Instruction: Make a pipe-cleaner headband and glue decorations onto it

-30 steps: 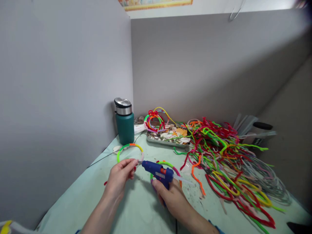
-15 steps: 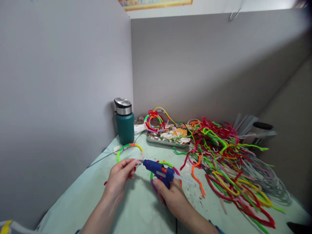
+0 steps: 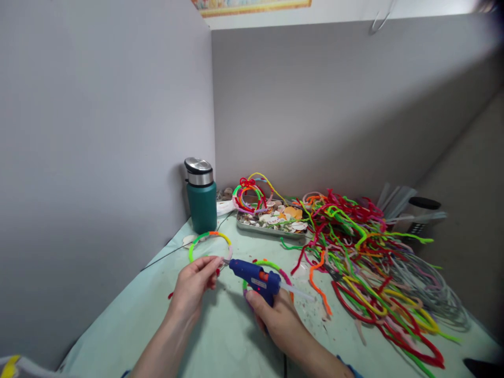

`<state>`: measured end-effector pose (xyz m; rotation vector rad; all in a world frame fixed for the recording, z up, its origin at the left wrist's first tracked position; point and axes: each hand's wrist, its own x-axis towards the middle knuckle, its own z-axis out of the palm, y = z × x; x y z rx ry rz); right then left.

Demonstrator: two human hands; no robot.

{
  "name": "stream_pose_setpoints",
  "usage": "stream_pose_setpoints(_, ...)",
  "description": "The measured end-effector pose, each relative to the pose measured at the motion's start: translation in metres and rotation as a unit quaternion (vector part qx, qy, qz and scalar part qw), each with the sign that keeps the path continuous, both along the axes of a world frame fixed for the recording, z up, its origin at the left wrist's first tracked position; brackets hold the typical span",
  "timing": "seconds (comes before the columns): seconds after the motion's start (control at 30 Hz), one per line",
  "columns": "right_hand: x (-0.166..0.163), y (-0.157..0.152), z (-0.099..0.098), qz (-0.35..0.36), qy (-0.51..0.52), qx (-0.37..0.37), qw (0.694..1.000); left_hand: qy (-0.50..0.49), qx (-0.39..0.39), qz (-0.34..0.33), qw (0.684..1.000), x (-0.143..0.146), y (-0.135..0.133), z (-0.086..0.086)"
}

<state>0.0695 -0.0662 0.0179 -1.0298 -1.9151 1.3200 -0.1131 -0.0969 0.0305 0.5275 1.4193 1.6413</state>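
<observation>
My left hand [image 3: 192,292] pinches the lower edge of a hoop wrapped in colored pipe cleaner [image 3: 225,239], green, orange, yellow and pale pink. Its fingertips hide the pinched stretch. A blue hot glue gun [image 3: 249,271] is wrapped in the fist of my right hand [image 3: 282,321], and a clear glue stick [image 3: 300,292] juts from its back. The gun's nozzle points left, at or very near my left fingertips; whether it touches the hoop I cannot tell. Partly behind the gun lies a second multicolored hoop [image 3: 276,266] on the table.
A teal bottle [image 3: 202,207] stands at the back left. Beside it, a metal tray [image 3: 271,231] holds shells, with several small hoops [image 3: 249,202] resting on it. Tangled pipe cleaners [image 3: 354,247] and grey wire coils [image 3: 441,294] cover the right side. A black cord runs below the gun.
The glue gun has shifted slightly left, bringing its nozzle closer to my left fingertips. My left hand and the hoop stay nearly still.
</observation>
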Motion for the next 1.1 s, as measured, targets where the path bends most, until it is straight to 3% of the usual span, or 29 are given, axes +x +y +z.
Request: stream_pose_setpoints(1.1, 0.0013, 0.0, 0.0008, 0.012, -0.01, 0.002, 1.0, 0.005, 0.002, -0.011, 1.0, -0.001, 0.0003, -0.002)
